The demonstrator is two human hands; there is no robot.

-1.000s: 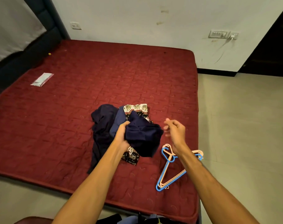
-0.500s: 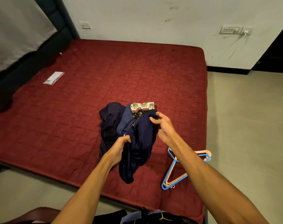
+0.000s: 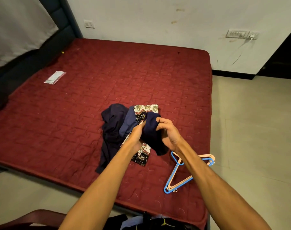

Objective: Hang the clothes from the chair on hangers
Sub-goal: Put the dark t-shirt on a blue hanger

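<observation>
Navy garment (image 3: 151, 130) gripped by curled left hand (image 3: 137, 136) and right hand (image 3: 168, 132).

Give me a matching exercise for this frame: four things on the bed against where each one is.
1 dark navy cloth garment
2 blue and pink plastic hangers
3 clear plastic packet
4 elephant-print patterned cloth

A far left of the red quilted mattress
B gripped by the left hand and right hand
C in the heap of dark clothes
D near the mattress's right edge

Pairs: 1-B, 2-D, 3-A, 4-C
</observation>
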